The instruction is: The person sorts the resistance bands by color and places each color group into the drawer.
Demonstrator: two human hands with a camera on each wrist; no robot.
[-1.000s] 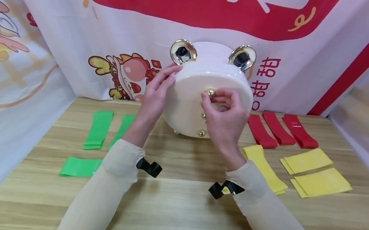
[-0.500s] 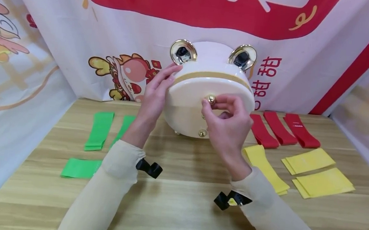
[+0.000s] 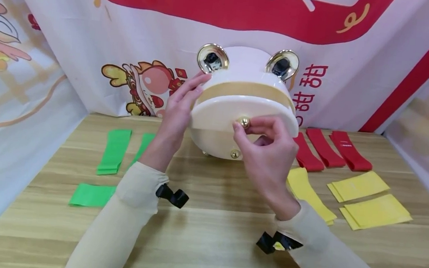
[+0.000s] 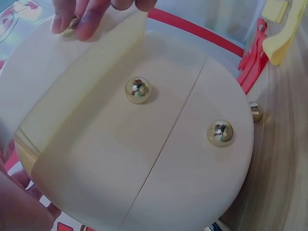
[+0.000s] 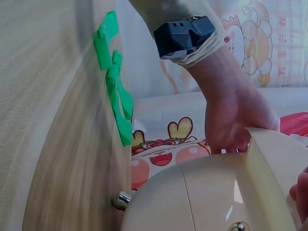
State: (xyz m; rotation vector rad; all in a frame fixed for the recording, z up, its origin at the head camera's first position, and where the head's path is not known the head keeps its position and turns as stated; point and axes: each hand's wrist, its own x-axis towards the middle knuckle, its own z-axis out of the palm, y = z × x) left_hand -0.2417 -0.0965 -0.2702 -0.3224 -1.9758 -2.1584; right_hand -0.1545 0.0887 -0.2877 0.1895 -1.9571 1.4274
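Note:
A round cream-white cabinet with gold ball knobs stands on the table, two gold-rimmed mirrored cups on its top like frog eyes. Its top drawer is pulled partway out toward me. Between thumb and index finger, my right hand pinches that drawer's gold knob. My left hand rests against the cabinet's left side, fingers fairly straight. In the left wrist view, a middle knob and a lower knob sit on the front. The drawer's inside is hidden from the head view.
Green bands lie on the table at left. Red bands lie right of the cabinet, with yellow bands in front of them. A printed cloth backdrop stands close behind the cabinet. Small metal feet support it.
My right hand has drawn the top drawer outward, toward me and slightly downward in view, widening the tan strip of its side. My left hand has stayed on the cabinet's side.

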